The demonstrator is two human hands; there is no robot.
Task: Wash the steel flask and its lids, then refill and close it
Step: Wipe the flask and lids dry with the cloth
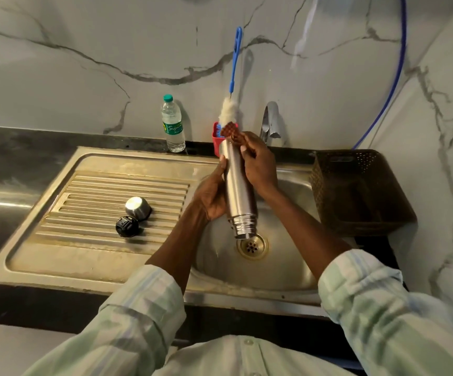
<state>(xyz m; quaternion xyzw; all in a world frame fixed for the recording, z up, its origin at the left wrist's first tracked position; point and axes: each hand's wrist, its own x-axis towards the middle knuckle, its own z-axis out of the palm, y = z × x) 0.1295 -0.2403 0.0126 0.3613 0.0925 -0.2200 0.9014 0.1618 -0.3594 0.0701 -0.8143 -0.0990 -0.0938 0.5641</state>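
The steel flask [239, 185] is held upside down over the sink basin [287, 270], its open mouth just above the drain [252, 246]. My left hand [211, 196] grips its body from the left. My right hand [258, 164] holds a brown scrub pad [232, 131] against the flask's base end. On the ribbed drainboard [97, 213] lie the steel cup lid [137, 208], turned face down, and the black inner stopper [127, 226], side by side.
A plastic water bottle [173, 123] stands behind the sink. A blue-handled bottle brush [233, 77] rises from a red holder [216, 139] next to the tap [270, 122]. A dark brown basket [355, 191] sits right of the basin. A blue hose [393, 77] hangs down the wall.
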